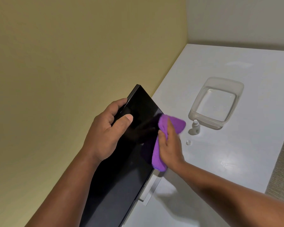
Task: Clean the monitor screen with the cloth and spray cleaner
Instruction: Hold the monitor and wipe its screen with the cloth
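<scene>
Two bare forearms enter from about 6 o'clock and 4 o'clock, with no sleeves, watch, rings or gloves on the parts in view. The left hand (105, 133) shows a short, trimmed thumbnail. The right hand (170, 145) shows its back and knuckles.

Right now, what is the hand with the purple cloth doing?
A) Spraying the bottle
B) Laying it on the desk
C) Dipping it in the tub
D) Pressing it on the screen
D: the right hand holds the cloth against the black screen.
</scene>
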Demonstrator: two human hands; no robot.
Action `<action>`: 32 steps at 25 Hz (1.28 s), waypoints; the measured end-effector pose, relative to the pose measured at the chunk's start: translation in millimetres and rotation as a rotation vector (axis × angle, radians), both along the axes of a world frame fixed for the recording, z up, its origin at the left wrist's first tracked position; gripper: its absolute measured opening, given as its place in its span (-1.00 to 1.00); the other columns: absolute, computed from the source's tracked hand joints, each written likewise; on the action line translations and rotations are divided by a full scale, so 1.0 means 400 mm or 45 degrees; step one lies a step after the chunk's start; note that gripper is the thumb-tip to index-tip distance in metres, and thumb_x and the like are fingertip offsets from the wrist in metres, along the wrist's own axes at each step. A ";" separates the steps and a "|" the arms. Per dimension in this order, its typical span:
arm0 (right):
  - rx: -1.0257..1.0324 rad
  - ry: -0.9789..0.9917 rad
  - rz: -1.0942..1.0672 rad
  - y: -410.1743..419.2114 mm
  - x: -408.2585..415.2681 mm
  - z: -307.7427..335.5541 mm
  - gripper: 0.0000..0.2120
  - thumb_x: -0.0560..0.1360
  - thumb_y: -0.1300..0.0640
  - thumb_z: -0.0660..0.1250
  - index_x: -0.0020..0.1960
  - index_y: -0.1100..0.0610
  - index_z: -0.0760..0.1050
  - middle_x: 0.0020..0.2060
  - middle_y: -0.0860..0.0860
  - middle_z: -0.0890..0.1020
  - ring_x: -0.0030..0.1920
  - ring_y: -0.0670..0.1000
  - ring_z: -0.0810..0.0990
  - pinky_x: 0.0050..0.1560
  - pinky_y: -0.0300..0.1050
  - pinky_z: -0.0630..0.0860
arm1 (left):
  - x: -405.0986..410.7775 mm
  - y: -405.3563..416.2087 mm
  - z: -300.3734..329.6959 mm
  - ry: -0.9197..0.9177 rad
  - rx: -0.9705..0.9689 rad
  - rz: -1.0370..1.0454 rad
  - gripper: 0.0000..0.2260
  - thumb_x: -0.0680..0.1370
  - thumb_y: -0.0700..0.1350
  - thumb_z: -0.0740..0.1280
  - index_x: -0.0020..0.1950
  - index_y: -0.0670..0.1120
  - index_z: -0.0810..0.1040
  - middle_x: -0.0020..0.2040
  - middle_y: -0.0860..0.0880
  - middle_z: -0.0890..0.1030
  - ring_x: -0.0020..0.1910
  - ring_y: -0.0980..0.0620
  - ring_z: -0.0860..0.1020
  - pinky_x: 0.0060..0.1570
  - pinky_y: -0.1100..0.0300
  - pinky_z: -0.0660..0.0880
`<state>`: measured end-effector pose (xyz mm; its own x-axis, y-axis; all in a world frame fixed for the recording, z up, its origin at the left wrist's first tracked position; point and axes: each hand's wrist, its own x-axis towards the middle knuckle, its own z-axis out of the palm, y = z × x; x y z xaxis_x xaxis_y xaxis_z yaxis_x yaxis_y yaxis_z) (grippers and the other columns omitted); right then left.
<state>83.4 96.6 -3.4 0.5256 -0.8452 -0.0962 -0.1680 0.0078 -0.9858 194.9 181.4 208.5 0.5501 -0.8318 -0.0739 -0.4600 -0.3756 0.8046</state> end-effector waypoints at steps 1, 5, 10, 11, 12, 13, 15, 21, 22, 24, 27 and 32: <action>-0.112 -0.106 0.022 0.000 0.018 0.037 -0.46 0.67 -0.08 0.16 0.56 -0.39 0.06 0.21 -0.41 0.45 0.18 -0.39 0.47 0.09 -0.58 0.36 | 0.000 -0.001 0.001 -0.007 0.000 0.002 -0.47 0.49 0.19 0.29 0.46 0.12 0.48 0.31 0.13 0.64 0.30 0.03 0.60 0.34 -0.23 0.48; -0.436 -0.086 -0.037 0.002 0.047 0.053 -0.35 0.65 0.05 0.20 0.62 -0.27 0.00 0.05 -0.04 0.46 0.09 -0.05 0.45 0.12 -0.37 0.38 | -0.001 -0.002 0.000 -0.008 -0.008 0.004 -0.47 0.49 0.19 0.29 0.45 0.11 0.49 0.31 0.12 0.64 0.30 0.03 0.60 0.34 -0.22 0.48; 0.141 0.261 -0.111 0.005 0.001 -0.057 -0.35 0.69 0.21 0.19 0.66 -0.04 -0.02 -0.03 0.06 0.40 -0.01 0.08 0.55 -0.02 -0.14 0.53 | 0.004 -0.001 -0.003 0.019 0.008 0.009 -0.47 0.50 0.19 0.30 0.47 0.13 0.47 0.35 0.08 0.62 0.34 -0.03 0.58 0.37 -0.27 0.45; 0.192 0.259 -0.094 0.020 -0.003 -0.068 -0.36 0.69 0.22 0.18 0.67 0.00 -0.02 -0.02 0.09 0.42 -0.04 0.06 0.55 -0.05 -0.15 0.50 | 0.005 -0.002 -0.004 0.015 0.006 0.005 -0.47 0.50 0.19 0.29 0.47 0.13 0.47 0.34 0.08 0.62 0.34 -0.03 0.58 0.36 -0.27 0.45; 0.223 0.259 -0.078 0.041 -0.008 -0.076 -0.38 0.69 0.23 0.18 0.66 0.04 0.00 0.00 0.13 0.44 -0.07 0.06 0.55 -0.06 -0.16 0.47 | 0.006 -0.003 -0.004 0.015 0.002 0.005 -0.48 0.51 0.19 0.29 0.47 0.12 0.48 0.34 0.07 0.62 0.33 -0.04 0.58 0.36 -0.27 0.45; 0.235 0.265 -0.059 0.066 -0.013 -0.081 -0.40 0.68 0.23 0.17 0.66 0.07 0.03 0.01 0.15 0.46 -0.07 0.06 0.54 -0.08 -0.18 0.45 | 0.006 -0.003 -0.003 0.016 0.000 0.005 -0.47 0.51 0.19 0.29 0.47 0.11 0.48 0.33 0.07 0.63 0.33 -0.04 0.59 0.35 -0.28 0.46; 0.267 0.259 -0.024 0.097 -0.024 -0.079 -0.44 0.69 0.21 0.16 0.64 0.10 0.09 0.05 0.12 0.47 -0.04 0.02 0.52 -0.08 -0.25 0.40 | 0.005 -0.004 0.000 0.010 -0.003 -0.002 -0.48 0.51 0.18 0.28 0.46 0.10 0.48 0.32 0.06 0.63 0.31 -0.05 0.60 0.34 -0.28 0.46; 0.439 0.369 -0.303 -0.061 0.025 -0.066 -0.47 0.69 0.11 0.13 0.63 -0.07 0.15 0.31 0.07 0.33 0.32 0.19 0.41 0.38 0.10 0.39 | -0.004 -0.003 -0.002 0.032 -0.013 -0.003 -0.49 0.52 0.16 0.29 0.46 0.08 0.49 0.32 0.07 0.63 0.31 -0.02 0.60 0.35 -0.26 0.47; 0.476 0.360 -0.322 -0.059 0.031 -0.064 -0.48 0.69 0.11 0.13 0.63 -0.08 0.15 0.30 0.05 0.31 0.29 0.18 0.42 0.40 0.11 0.38 | -0.005 -0.003 -0.003 0.032 -0.011 0.001 -0.49 0.51 0.16 0.29 0.46 0.08 0.49 0.32 0.07 0.64 0.31 -0.03 0.60 0.35 -0.26 0.47; 0.517 0.299 -0.311 -0.001 0.030 -0.068 -0.51 0.69 0.15 0.14 0.61 -0.01 0.20 0.24 0.04 0.31 0.22 0.17 0.47 0.37 0.13 0.42 | -0.004 -0.003 -0.002 0.025 -0.012 0.000 -0.48 0.51 0.17 0.28 0.46 0.08 0.49 0.32 0.07 0.63 0.32 -0.02 0.59 0.35 -0.26 0.47; 0.465 0.285 -0.207 0.130 -0.006 -0.093 -0.58 0.67 0.24 0.16 0.53 0.17 0.31 0.14 0.06 0.34 0.13 0.13 0.46 0.26 0.01 0.43 | 0.000 -0.002 -0.001 0.025 -0.003 -0.001 -0.46 0.51 0.18 0.28 0.48 0.08 0.47 0.33 0.08 0.62 0.33 -0.02 0.58 0.35 -0.26 0.46; 0.572 0.318 -0.278 0.061 0.030 -0.073 -0.47 0.70 0.13 0.13 0.64 -0.03 0.13 0.32 0.05 0.29 0.26 0.14 0.41 0.37 -0.02 0.37 | -0.001 -0.002 -0.002 0.059 -0.012 -0.007 -0.49 0.52 0.16 0.28 0.46 0.08 0.48 0.32 0.06 0.64 0.32 -0.03 0.60 0.35 -0.25 0.47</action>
